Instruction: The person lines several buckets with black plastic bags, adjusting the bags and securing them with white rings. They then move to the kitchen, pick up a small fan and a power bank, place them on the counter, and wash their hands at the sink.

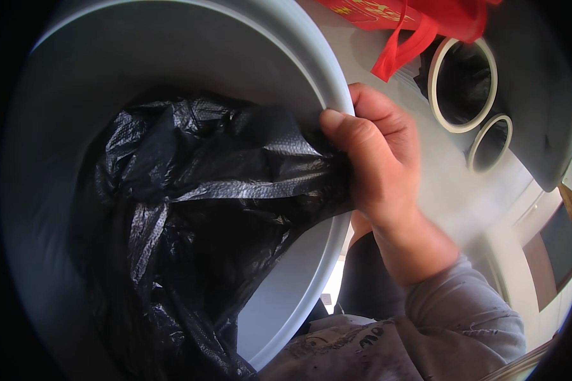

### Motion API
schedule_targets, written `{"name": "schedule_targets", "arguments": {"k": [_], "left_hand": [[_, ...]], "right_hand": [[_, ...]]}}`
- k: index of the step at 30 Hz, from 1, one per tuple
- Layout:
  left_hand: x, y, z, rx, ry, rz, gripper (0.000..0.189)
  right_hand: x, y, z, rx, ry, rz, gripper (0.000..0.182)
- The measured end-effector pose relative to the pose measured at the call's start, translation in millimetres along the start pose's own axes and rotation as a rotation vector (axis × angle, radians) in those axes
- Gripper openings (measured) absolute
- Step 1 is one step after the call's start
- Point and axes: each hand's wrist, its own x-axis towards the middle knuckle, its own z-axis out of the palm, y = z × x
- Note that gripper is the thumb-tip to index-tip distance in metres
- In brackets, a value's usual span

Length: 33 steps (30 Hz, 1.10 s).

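Note:
A large grey plastic bin (276, 295) with a pale, rounded rim fills the left and middle of the view, its mouth facing me. Inside it lies a crumpled black plastic bin bag (248, 157). My right hand (381, 152) is closed at the right side of the rim, thumb on the inner side and fingers curled round the outside. One gathered part of the bag runs into its palm. My left hand is out of view. The bag's lower folds and the bin's far side are in deep shadow.
A red bag (424, 24) with handles and yellow print is at the top right. Below it are two smaller, cream-rimmed round containers (434, 90) with black plastic inside. A big dark grey surface (534, 105) curves along the right edge. Pale floor (438, 190) shows between.

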Motion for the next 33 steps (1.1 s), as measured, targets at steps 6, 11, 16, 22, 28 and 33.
{"name": "schedule_targets", "arguments": {"k": [6, 11, 16, 22, 28, 33], "left_hand": [[-74, 16, -28, 0.013, 0.002, 0.015, 0.049], [-113, 43, -60, 0.109, -0.011, 0.074, 0.050], [-127, 56, -74, 0.192, -0.028, 0.092, 0.051], [-127, 83, -100, 0.304, -0.137, 0.227, 0.052], [-76, -23, -24, -0.065, -0.053, -0.287, 0.061], [-17, -83, 56, 0.061, -0.317, -0.293, 0.043]], "right_hand": [[4, -3, -7, 0.089, 0.035, 0.089, 0.009], [1, -2, -9, 0.154, 0.024, 0.095, 0.010], [-3, -6, -12, 0.144, 0.022, 0.087, 0.010], [-2, -2, -18, 0.043, 0.087, 0.044, 0.010], [22, 47, -61, -0.481, 0.153, -0.005, 0.019], [35, 97, -113, -0.766, 0.218, 0.002, 0.020]]}}
